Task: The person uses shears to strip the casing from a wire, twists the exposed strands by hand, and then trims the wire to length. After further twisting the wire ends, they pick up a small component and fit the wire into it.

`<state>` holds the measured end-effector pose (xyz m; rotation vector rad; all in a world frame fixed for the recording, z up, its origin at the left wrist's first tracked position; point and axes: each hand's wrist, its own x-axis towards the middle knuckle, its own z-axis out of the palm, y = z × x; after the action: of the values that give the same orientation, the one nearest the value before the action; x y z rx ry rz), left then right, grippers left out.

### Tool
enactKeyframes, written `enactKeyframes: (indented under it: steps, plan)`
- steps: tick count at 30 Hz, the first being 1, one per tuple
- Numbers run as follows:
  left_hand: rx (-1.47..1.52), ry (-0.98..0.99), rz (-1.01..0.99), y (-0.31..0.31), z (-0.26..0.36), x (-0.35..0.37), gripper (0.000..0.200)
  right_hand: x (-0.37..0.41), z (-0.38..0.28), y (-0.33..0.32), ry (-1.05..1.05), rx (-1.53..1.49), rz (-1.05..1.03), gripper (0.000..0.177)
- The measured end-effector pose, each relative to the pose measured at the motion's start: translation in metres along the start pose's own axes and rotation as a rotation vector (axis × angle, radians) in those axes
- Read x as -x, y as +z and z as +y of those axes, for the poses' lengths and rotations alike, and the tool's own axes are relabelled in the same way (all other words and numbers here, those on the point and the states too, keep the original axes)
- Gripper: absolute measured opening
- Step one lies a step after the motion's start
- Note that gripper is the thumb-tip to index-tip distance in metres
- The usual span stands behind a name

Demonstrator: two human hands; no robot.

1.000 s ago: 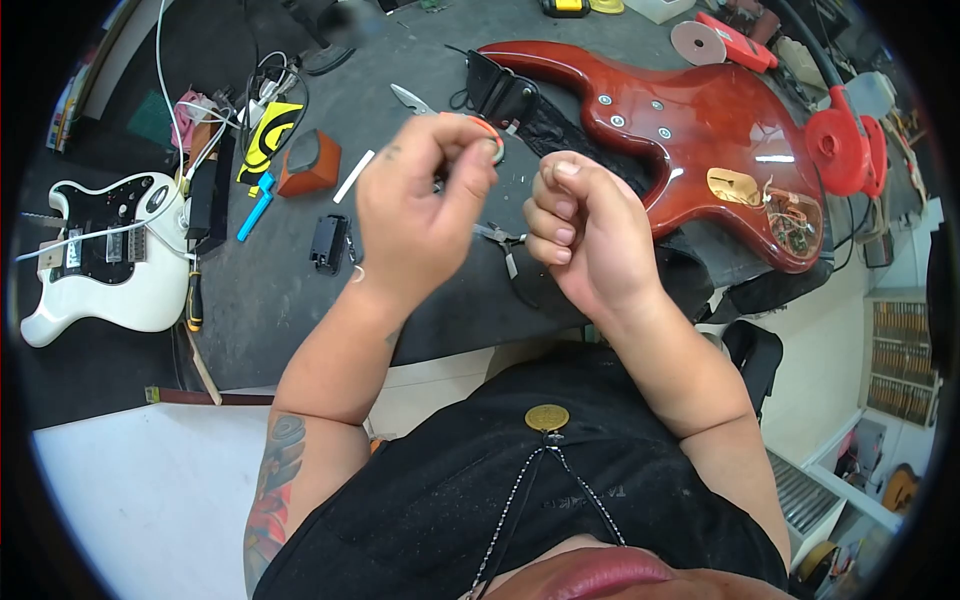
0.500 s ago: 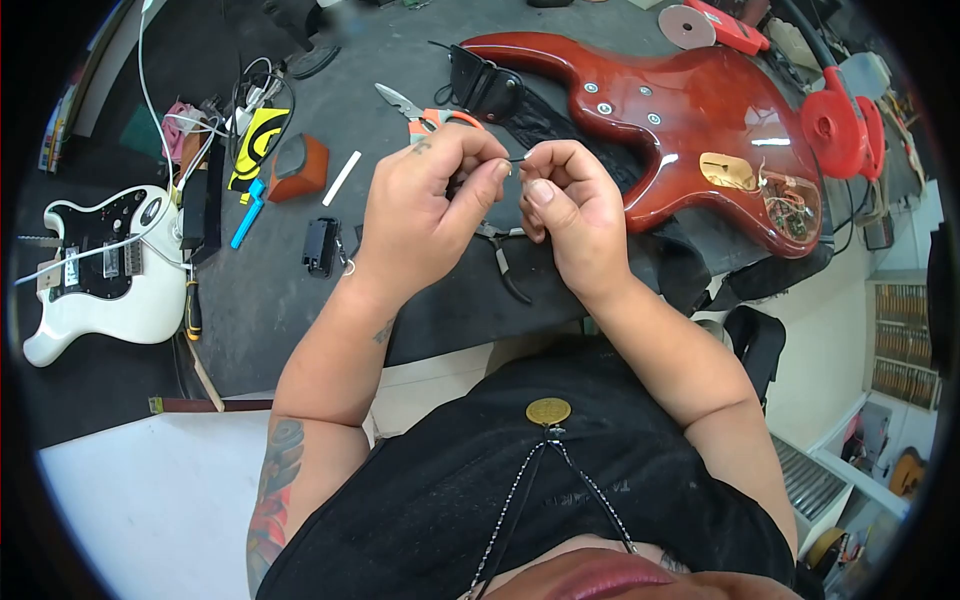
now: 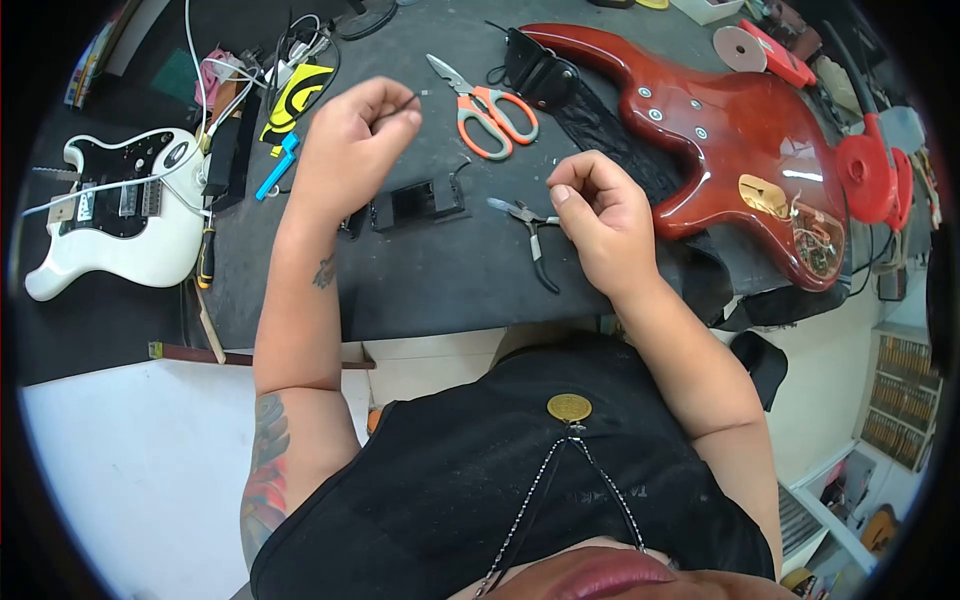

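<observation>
My left hand is raised over the bench, thumb and forefinger pinching a short thin dark wire with a pale tip. Below it lies a black rectangular box with a short lead at its right end. My right hand is closed in a pinch near the bass body; whatever is between its fingertips is too small to make out. Just left of it rest wire cutters with grey-and-black handles. Orange-and-grey scissors lie partly spread between the two hands, farther back.
A glossy red-brown bass body fills the bench's right side, its wired cavity exposed. At the left lies a white guitar body with a black pickguard. Near it are a blue tool, a screwdriver and cables. A black pouch sits behind.
My hands have moved apart: the left went up and left with the wire, the right slightly down and right. The scissors and black box now show. The view has shifted.
</observation>
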<state>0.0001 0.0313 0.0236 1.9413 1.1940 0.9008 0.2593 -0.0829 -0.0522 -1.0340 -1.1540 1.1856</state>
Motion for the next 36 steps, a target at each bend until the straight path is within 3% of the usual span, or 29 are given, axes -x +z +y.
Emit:
enactKeyframes:
  steps: [2, 4, 5, 9, 11, 14, 17, 21, 30, 32, 33, 35, 36]
  plan:
    - [-0.068, -0.078, -0.094, -0.003, -0.015, 0.006, 0.012, -0.001, 0.0, 0.003, -0.053, 0.058, 0.007, 0.003]
    - [0.087, -0.117, -0.14, 0.004, -0.017, 0.011, 0.017, -0.004, -0.001, 0.004, -0.02, 0.082, 0.01, 0.004]
    - [0.122, -0.061, -0.173, 0.01, -0.018, 0.015, 0.03, -0.006, -0.002, 0.005, 0.017, 0.102, 0.015, 0.004]
    - [0.122, -0.028, -0.227, 0.025, -0.011, 0.018, 0.035, -0.022, -0.017, 0.021, 0.068, 0.279, -0.026, 0.01]
    - [-0.034, -0.009, -0.259, 0.029, -0.014, 0.017, 0.04, -0.033, -0.026, 0.028, -0.17, 0.658, -0.101, 0.019]
    - [-0.002, -0.073, -0.233, 0.029, -0.01, 0.018, 0.044, -0.047, -0.025, 0.037, -0.229, 0.773, -0.153, 0.023]
    - [0.068, -0.063, -0.197, 0.029, -0.011, 0.018, 0.046, -0.053, -0.017, 0.044, -0.296, 0.798, -0.143, 0.022]
    - [0.058, -0.086, -0.191, 0.028, -0.015, 0.017, 0.047, -0.052, -0.011, 0.048, -0.214, 0.728, -0.12, 0.021]
    - [0.149, -0.131, -0.197, 0.031, -0.018, 0.016, 0.047, -0.057, 0.002, 0.046, -0.238, 0.566, -0.061, 0.014]
    - [0.197, -0.135, -0.205, 0.032, -0.021, 0.015, 0.047, -0.057, 0.0, 0.044, 0.125, 0.289, -0.086, 0.015]
    - [0.249, -0.129, -0.199, 0.033, -0.022, 0.014, 0.046, -0.058, -0.003, 0.042, 0.127, 0.29, -0.081, 0.015]
    - [0.303, -0.125, -0.192, 0.034, -0.023, 0.014, 0.045, -0.062, -0.011, 0.037, 0.567, -0.306, -0.137, 0.016]
    - [0.345, -0.142, -0.194, 0.034, -0.023, 0.014, 0.044, -0.063, -0.011, 0.035, 0.568, -0.307, -0.136, 0.016]
